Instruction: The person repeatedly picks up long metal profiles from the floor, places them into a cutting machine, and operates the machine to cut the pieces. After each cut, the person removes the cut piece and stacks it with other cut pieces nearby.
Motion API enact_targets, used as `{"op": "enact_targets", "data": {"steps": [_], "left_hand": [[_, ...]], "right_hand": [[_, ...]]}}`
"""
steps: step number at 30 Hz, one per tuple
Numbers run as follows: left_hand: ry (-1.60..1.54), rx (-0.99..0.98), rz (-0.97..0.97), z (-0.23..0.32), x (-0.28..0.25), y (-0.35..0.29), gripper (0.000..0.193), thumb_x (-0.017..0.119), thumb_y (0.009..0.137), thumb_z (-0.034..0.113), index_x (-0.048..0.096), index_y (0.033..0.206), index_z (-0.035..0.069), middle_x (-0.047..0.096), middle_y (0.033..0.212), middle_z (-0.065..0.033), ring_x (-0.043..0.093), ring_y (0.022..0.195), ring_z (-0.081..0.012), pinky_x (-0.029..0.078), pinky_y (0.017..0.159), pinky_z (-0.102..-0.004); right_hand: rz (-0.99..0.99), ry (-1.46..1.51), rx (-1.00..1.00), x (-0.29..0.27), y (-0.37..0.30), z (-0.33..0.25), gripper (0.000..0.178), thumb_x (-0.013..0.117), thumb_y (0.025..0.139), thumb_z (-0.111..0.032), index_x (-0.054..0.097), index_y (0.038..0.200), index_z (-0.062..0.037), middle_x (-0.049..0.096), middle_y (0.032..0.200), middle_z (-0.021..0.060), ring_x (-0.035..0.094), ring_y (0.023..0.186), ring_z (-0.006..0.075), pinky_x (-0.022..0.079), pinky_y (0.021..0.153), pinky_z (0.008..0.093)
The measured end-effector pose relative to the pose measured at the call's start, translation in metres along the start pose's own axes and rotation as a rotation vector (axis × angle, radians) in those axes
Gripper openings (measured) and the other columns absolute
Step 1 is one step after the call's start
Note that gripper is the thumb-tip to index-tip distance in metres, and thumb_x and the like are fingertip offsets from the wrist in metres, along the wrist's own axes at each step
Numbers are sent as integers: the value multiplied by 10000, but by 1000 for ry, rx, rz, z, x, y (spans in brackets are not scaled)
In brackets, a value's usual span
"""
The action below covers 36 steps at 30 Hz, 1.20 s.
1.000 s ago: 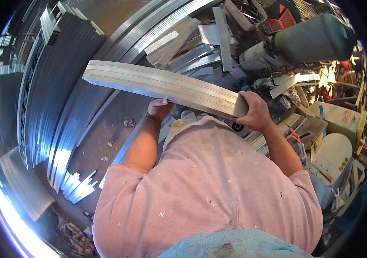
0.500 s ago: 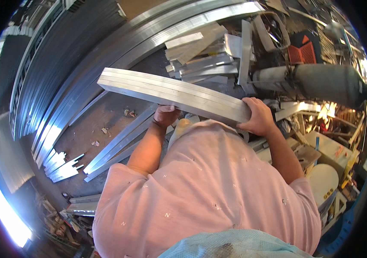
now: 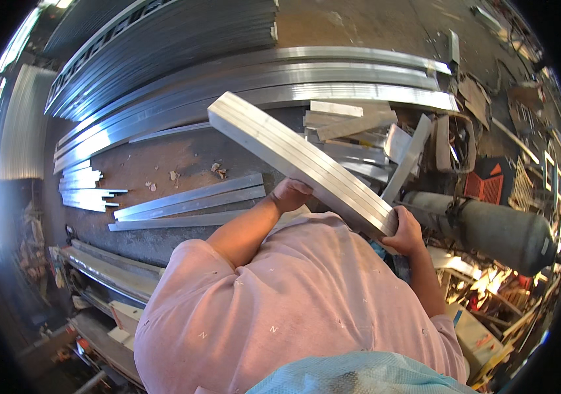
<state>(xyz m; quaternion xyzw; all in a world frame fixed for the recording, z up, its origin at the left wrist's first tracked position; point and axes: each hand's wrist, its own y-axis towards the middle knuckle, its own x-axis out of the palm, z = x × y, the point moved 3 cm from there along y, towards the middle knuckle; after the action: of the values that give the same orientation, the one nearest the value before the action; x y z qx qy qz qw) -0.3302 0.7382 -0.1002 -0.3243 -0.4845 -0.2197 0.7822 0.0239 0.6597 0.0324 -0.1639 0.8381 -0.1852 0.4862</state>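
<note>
A bundle of silver metal bars (image 3: 300,154), lying flush side by side, is held in front of my chest and slants down from far left to near right. My left hand (image 3: 290,194) is closed under its near side around the middle, with the fingertips hidden beneath. Around the near right end, my right hand (image 3: 407,232) is clamped with the thumb below and the fingers over the top edge. The bundle's far left end sticks out unsupported above the floor.
Long metal profiles (image 3: 247,95) lie across the floor beyond, beside a dark ribbed stack (image 3: 175,56). Cut metal pieces (image 3: 359,123) are piled behind the bundle. A grey cylinder tank (image 3: 500,233) lies at right near a red plastic piece (image 3: 484,188). Loose bars (image 3: 192,200) rest at left.
My body has turned, and the surroundings have shifted in view. The bundle now slants more steeply, its right end lower and nearer. Both hands keep their grip.
</note>
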Motion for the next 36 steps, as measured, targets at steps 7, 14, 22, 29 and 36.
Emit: {"op": "enact_targets", "data": {"steps": [7,14,22,29,36], "left_hand": [[107,19,-44,14,-14,40,481,656,758,1,712,1234,43,726,1260,-104,641,1209,-285,469,1065,-414],[205,7,10,41,-60,44,368,576,836,53,708,1179,32,721,1220,-96,625,1179,-246,466,1048,-376],[129,94,48,167,-51,53,297,582,839,93,713,1097,28,725,1123,-92,650,1071,-259,467,996,-397],[292,153,125,393,-30,89,415,643,824,64,667,1228,-26,712,1189,-136,652,1118,-287,472,1035,-408],[984,367,228,552,-7,82,715,676,933,168,385,1522,-113,535,1503,-225,504,1397,-294,411,1154,-420]], "right_hand": [[70,19,-145,-18,16,0,855,894,579,-336,557,1290,-2,636,1205,209,610,1162,395,493,1002,456],[83,-16,-266,-28,60,-24,851,913,535,-357,602,1233,15,620,1184,212,586,1161,408,484,1016,451],[132,-28,-286,-34,152,-109,807,923,530,-363,628,1185,4,632,1159,188,600,1137,390,487,991,445],[178,293,-102,-26,261,-247,847,931,568,-292,600,1265,57,684,1117,159,669,1040,291,526,946,396],[107,1150,10,-42,358,-369,662,821,678,-98,607,1274,94,706,1107,138,692,957,216,561,854,357]]}}
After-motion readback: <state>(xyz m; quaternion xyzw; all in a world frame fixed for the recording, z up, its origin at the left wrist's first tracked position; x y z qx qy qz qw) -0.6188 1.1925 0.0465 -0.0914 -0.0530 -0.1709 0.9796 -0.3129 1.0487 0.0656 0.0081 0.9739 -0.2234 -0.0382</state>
